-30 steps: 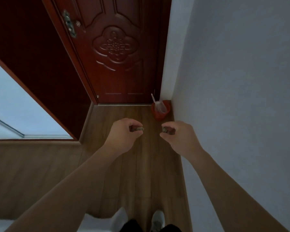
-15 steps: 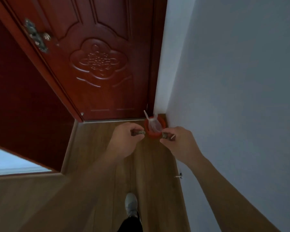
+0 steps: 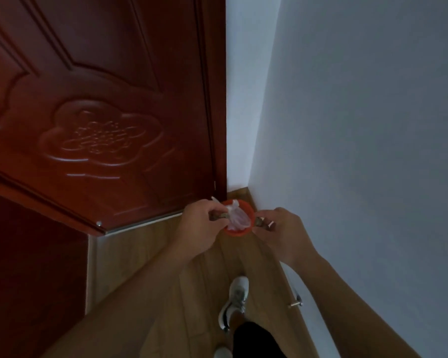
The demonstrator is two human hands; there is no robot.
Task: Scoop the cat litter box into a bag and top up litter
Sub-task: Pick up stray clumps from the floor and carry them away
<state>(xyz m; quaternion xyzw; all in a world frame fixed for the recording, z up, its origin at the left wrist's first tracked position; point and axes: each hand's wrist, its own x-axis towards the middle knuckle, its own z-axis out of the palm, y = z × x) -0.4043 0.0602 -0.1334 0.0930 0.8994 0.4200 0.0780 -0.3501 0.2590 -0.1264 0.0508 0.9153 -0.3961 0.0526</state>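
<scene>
Presently: both hands are poised at the bin, and the drop is not yet made.

Risks, left to right:
- The dark red carved wooden door (image 3: 101, 135) stands close by the bin. If it swung, it could clip the bin or an arm. Whether it is latched cannot be told.
- The left hand (image 3: 202, 226) pinches a small grey-brown litter clump (image 3: 219, 216) in thumb and fingertips, at the left edge of the bin. Released from there, the clump could strike the rim and fall to the pale brown wood-plank floor (image 3: 153, 251).
- The thin translucent plastic bag (image 3: 237, 218) is bunched up in the bin's mouth rather than spread over the rim. A clump may land on the folds and roll off, or slip between bag and wall.
- The right hand (image 3: 282, 233) pinches a second grey-brown clump (image 3: 263, 223) at the right edge, with the same miss likely. A clump squeezed hard would probably crumble.

Look of things:
- The small round orange-red plastic bin (image 3: 237, 234) sits on the floor in the corner, between the door and the pale grey painted wall (image 3: 360, 151).
- Both clumps are rough, dull and stubby, each partly hidden by the fingers.
- The litter box is not in view.
</scene>
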